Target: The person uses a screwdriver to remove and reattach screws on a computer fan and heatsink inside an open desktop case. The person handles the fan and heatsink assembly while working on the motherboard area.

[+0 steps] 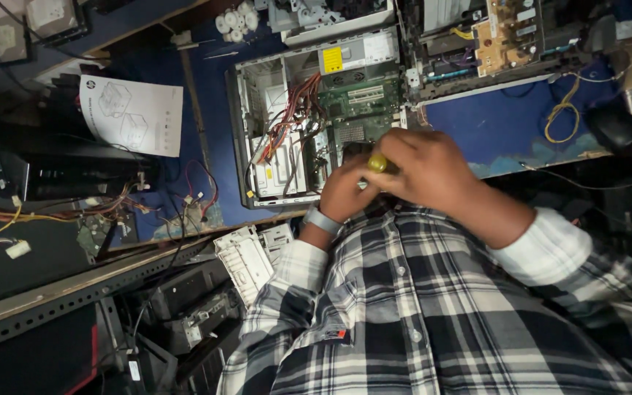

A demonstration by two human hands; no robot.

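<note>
Head view: two hands meet over one open computer case on a blue table; right hand is closed around one yellow-handled tool, its handle end showing between both hands at the case's near edge; left hand, one grey wristband on it, is curled beside that handle, contact unclear; one yellow rectangular label sits on the case's grey power unit; one white printed sheet lies left; one black mouse right.
</note>
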